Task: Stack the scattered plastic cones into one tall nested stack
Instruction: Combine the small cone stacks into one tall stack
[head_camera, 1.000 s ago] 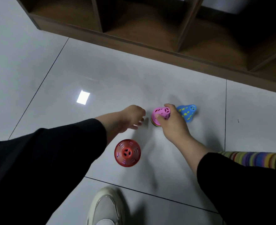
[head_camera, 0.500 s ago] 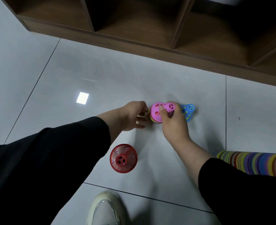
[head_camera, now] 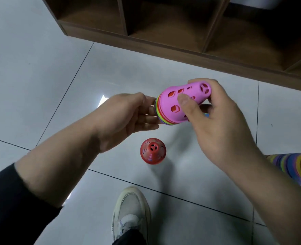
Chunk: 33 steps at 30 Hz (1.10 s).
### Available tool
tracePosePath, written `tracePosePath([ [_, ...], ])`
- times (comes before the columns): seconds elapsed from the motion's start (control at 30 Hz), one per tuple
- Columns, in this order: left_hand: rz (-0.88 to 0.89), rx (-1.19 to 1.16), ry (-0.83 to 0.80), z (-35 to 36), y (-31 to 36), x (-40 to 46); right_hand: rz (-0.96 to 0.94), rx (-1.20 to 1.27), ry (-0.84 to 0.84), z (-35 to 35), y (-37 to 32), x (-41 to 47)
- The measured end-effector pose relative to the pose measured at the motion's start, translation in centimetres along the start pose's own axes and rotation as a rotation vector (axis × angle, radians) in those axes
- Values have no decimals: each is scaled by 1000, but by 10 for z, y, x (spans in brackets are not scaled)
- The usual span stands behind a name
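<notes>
A short nested stack of cones with a pink cone (head_camera: 181,101) on top is held in the air, tilted with its tip to the right. My right hand (head_camera: 217,124) grips the pink cone, thumb across its side. The fingertips of my left hand (head_camera: 126,117) touch the stack's coloured rims at its wide end. A red cone (head_camera: 153,150) stands upright on the floor below the hands. A long multicoloured stack of cones (head_camera: 294,167) lies at the right edge, partly hidden by my right forearm. A sliver of blue shows behind my right hand.
A brown wooden shelf unit (head_camera: 181,48) with open compartments stands on the grey tiled floor (head_camera: 40,76) at the back. My shoe (head_camera: 130,209) rests on the floor near the bottom middle, just below the red cone.
The pink-topped stack has been lifted off the floor and brought closer, now tilted sideways. Both hands rose with it. The blue cone is now almost hidden behind my right hand.
</notes>
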<state>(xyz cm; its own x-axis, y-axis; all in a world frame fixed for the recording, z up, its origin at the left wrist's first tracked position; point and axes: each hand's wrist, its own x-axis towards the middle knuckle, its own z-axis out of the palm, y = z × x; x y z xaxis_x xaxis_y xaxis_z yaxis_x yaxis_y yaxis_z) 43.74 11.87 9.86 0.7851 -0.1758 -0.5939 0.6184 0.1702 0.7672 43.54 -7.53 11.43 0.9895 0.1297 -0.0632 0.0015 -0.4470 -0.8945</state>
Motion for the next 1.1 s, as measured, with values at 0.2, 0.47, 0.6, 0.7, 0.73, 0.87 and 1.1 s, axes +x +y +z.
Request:
tracePosePath([
  [0.2,31,196,59,-6,-24,-62,-32,-99,-114,7,-17,-47],
  [0.47,-92,680,127,-16,-89,-46,28,-472,-290,57,45,-64],
  [0.6,-29,692,166,-23,-99,-29,30,-394,-265,54,59,-57],
  [0.7,62,625,328,-33,-82,-6,66,-297,-71,25,79,-45],
  [0.73,84,586,342,-33,-74,4,81,-304,14,13,91,-35],
  [0.87,62,526,206,-14,-43,55,249,-354,210,-28,146,15],
  [1.1,-48,639,-62,18,-36,152,432,-344,83,-39,202,78],
])
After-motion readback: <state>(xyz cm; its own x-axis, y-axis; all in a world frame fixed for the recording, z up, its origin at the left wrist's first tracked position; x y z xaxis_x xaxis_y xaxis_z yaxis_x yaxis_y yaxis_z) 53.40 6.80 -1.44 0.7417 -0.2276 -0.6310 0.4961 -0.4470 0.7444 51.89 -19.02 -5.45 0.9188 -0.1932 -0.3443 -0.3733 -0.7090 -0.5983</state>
